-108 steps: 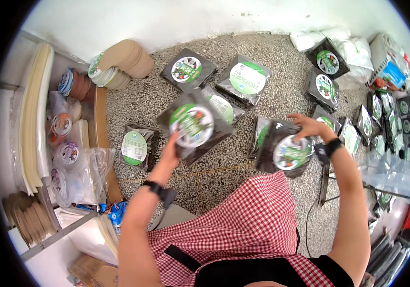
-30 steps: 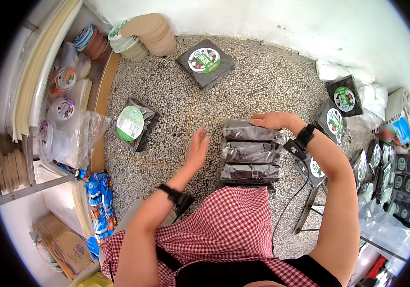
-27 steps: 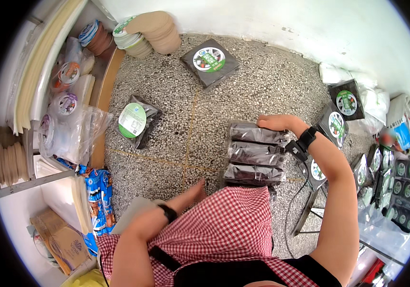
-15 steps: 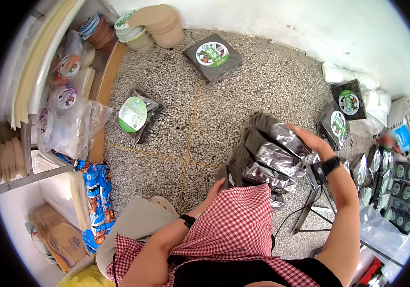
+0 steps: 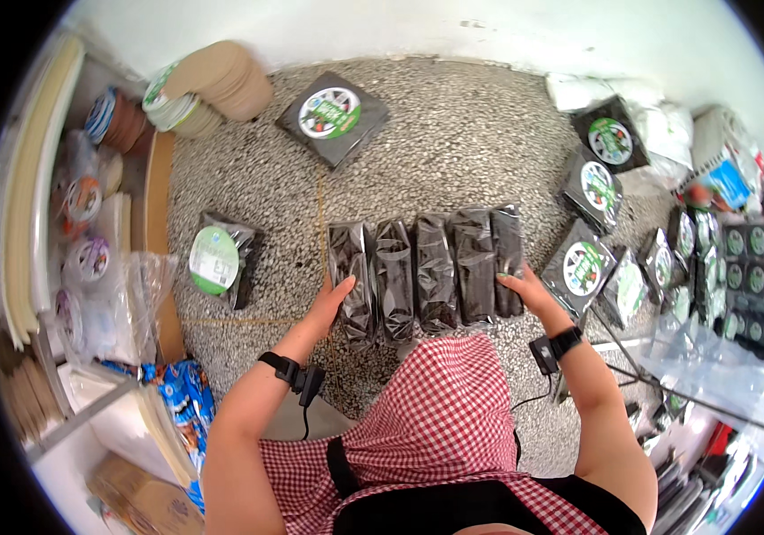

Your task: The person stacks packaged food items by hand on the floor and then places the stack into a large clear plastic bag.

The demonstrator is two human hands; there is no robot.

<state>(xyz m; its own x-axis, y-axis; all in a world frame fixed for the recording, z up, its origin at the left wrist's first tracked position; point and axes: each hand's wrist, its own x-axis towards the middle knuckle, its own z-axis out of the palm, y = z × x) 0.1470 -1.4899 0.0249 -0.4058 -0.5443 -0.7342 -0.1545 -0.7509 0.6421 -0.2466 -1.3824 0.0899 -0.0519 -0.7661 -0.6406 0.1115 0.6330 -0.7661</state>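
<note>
Several dark packs [image 5: 435,276], wrapped in shiny clear plastic, stand on edge in a side-by-side row in front of my apron. My left hand [image 5: 332,306] grips the leftmost pack, its thumb on top and the other fingers hidden along the outer side. At the opposite end, my right hand [image 5: 532,294] holds the rightmost pack, thumb across its near top. The row is squeezed between both hands, with narrow gaps between some packs. Whether its underside rests on anything is hidden.
On the speckled floor lie a flat dark pack with a round label [image 5: 333,116] and another labelled pack [image 5: 221,259]. Round card stacks [image 5: 221,80] stand at the far left beside a shelf [image 5: 161,223]. More labelled packs [image 5: 581,269] and a thin-legged stand [image 5: 618,343] are at the right.
The packs were tilted and bunched at the right; now they stand upright in a row, centred before me. My left hand came up to their left end, my right hand moved lower.
</note>
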